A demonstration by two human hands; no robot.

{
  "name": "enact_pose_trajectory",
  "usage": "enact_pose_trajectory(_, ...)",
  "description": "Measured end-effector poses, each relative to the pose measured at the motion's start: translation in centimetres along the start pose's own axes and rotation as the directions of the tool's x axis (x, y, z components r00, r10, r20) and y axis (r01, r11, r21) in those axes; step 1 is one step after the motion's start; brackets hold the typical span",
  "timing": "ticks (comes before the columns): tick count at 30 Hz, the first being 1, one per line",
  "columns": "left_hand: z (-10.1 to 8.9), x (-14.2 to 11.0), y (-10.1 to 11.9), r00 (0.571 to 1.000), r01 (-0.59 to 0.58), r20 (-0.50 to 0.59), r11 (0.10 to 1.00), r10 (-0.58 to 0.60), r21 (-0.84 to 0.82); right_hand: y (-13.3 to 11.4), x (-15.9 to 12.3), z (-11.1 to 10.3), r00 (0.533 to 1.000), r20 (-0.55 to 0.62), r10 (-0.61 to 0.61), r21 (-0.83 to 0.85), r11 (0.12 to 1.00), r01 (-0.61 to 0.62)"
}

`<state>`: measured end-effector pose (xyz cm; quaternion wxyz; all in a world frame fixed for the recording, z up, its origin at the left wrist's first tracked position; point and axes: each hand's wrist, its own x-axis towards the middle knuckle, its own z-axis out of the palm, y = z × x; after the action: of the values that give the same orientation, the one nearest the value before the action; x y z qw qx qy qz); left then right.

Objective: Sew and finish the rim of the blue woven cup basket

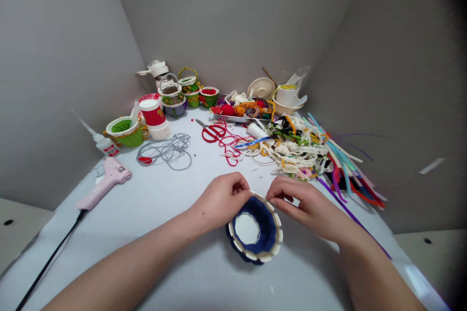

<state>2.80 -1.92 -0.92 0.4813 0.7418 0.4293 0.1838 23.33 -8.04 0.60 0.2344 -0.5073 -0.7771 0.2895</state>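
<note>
A small round cup wrapped in navy blue yarn with a cream lace rim sits on the white table between my hands, tilted toward me. Its white inner base shows. My left hand pinches the rim at its upper left. My right hand has its fingertips closed on the rim at the upper right. The far side of the cup's outer wall is hidden.
Left of my hands lie a pink glue gun with a black cord, a glue bottle and grey cord. Ahead are red-handled scissors, a lace trim pile, coloured pipe cleaners, a metal tray and decorated small baskets.
</note>
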Motion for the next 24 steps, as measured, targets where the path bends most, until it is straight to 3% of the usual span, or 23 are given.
enact_pose_trajectory(14, 0.1, -0.3, 0.1, 0.999, -0.029, -0.02, 0.999, 0.03, 0.037, 0.1, 0.0, 0.2, 0.998, 0.008, -0.058, -0.074, 0.996, 0.058)
enact_pose_trajectory(21, 0.2, -0.1, 0.6, 0.994, -0.021, 0.108, 0.998, 0.028, -0.065, 0.3, 0.2, 1.1, 1.0, 0.012, -0.021, -0.044, 0.999, 0.021)
enact_pose_trajectory(24, 0.2, 0.0, 0.5, 0.997, -0.008, 0.073, 0.999, 0.012, -0.053, 0.7, 0.4, 1.2, 0.999, -0.003, 0.038, -0.053, 0.998, -0.038)
